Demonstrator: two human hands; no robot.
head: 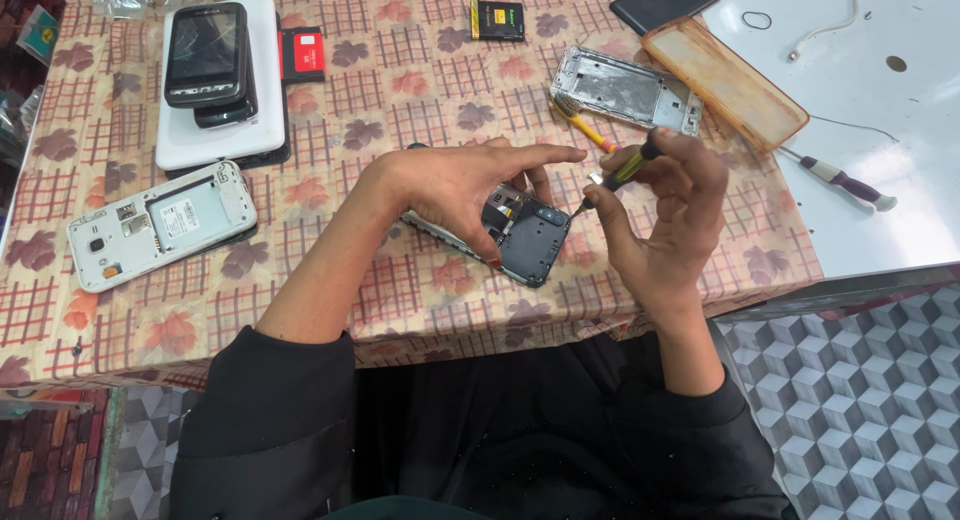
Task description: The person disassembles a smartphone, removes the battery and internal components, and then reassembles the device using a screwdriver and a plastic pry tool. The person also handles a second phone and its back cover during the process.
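I see a table (330, 310) under a checked cloth with a leaf print, cut off at the top and left edges of the view; its right part is a bare white surface (870, 130). On the cloth at far left lies a white tablet (225, 135) with two dark phones (207, 60) stacked on it, so most of the tablet's face is hidden. Below it sits a white phone with its back off (160, 223). At upper right lie an orange phone case (725, 82) and a bare metal phone frame (627, 90).

My left hand (455, 185) presses down on an opened dark phone (515, 235) near the table's front edge. The palm covers its left half, so I cannot make out that end. Its long axis runs diagonally, upper left to lower right, with the camera end toward the right. The fingers are spread, thumb clamped on the near edge.

My right hand (665, 225) has its fingers curled closed around a small yellow-and-black screwdriver (622, 170), tip angled down-left, touching the phone's upper right corner. The tip itself is too small to read clearly.

A purple-handled screwdriver (845, 185) lies apart on the white surface.
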